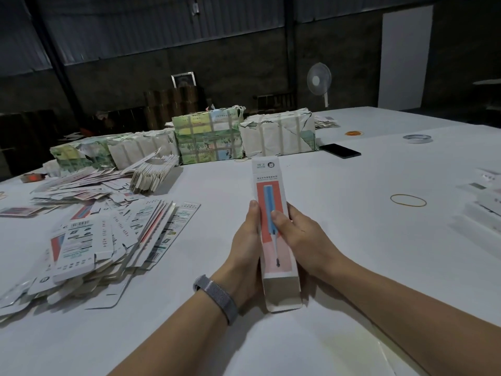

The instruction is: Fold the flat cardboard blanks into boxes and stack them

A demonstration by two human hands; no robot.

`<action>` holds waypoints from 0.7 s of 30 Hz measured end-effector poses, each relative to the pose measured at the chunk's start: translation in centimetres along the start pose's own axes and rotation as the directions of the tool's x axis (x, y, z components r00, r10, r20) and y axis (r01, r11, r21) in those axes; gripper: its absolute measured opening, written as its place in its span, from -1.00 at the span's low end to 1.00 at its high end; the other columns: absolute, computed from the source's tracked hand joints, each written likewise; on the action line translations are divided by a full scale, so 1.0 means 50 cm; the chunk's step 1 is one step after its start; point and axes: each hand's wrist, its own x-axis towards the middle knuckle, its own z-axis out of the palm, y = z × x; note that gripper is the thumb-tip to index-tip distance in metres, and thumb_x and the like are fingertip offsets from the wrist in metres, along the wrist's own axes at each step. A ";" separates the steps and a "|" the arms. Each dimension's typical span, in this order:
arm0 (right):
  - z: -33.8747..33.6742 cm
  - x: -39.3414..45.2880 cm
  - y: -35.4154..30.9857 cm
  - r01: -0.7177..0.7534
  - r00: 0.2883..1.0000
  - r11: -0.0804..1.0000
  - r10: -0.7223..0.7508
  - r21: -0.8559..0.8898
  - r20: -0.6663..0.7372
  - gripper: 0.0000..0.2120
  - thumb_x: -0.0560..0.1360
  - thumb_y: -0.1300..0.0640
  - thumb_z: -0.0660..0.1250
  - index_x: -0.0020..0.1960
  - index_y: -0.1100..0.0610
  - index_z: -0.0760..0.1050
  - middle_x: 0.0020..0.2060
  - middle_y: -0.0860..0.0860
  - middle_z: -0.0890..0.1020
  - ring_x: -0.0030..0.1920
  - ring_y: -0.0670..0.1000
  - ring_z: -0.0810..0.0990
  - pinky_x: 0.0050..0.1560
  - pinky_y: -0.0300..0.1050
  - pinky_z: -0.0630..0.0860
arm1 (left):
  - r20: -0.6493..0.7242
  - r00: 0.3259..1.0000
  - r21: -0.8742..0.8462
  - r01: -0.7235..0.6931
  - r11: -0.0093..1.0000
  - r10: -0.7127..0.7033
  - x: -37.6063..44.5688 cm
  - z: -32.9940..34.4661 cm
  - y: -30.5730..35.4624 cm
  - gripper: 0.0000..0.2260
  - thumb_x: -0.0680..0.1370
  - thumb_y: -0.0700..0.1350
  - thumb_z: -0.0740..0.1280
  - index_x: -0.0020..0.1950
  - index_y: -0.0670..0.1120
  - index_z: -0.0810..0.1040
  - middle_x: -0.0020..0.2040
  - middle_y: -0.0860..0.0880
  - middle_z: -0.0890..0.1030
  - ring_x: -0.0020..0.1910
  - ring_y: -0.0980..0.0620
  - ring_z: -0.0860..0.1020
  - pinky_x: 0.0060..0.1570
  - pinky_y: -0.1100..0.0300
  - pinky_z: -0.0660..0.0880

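Both hands, left hand point(245, 241) and right hand point(299, 236), pinch long white-and-coral cardboard box point(273, 234) mid-bench; open near flap point(283, 295) may crease if squeezed.

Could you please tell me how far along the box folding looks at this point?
Done: a few white finished boxes sit at the table's right edge, partly out of frame. In hand: the left hand and right hand hold one long box formed into a tube, its near end flap still open. Left: a large heap of flat blanks at left and wrapped bundles behind, so most remains.
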 end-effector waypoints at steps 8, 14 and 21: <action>-0.008 -0.002 -0.008 0.148 0.944 0.900 -0.252 -0.409 -0.213 -0.58 0.60 -0.11 0.28 0.43 -0.05 0.45 0.08 -0.11 0.45 0.01 -0.18 0.53 0.00 -0.10 0.56 | -0.001 1.000 -0.007 -0.026 1.000 0.026 0.005 0.004 0.008 -0.65 0.65 0.12 0.23 0.39 0.05 0.51 0.05 -0.12 0.73 -0.05 -0.12 0.73 -0.21 0.02 0.65; -0.003 -0.006 -0.024 0.096 0.976 0.876 -0.175 -0.472 -0.126 -0.30 0.50 -0.34 0.20 0.50 0.04 0.36 0.31 -0.16 0.35 0.31 -0.10 0.41 0.28 0.01 0.50 | 0.011 1.000 -0.183 0.024 0.983 -0.023 -0.001 0.013 0.002 -0.74 0.68 0.02 0.24 0.29 -0.04 0.58 0.05 -0.19 0.72 -0.01 -0.13 0.72 -0.11 0.01 0.67; -0.017 -0.008 -0.028 0.105 0.980 0.882 -0.169 -0.459 -0.102 -0.26 0.47 -0.28 0.35 0.55 -0.03 0.25 0.32 -0.12 0.47 0.30 -0.07 0.44 0.28 0.05 0.49 | 0.072 0.984 -0.316 0.175 0.932 -0.160 0.007 0.010 0.000 -0.61 0.66 0.16 0.21 0.25 -0.07 0.65 0.01 -0.18 0.70 -0.10 -0.14 0.72 -0.20 0.00 0.64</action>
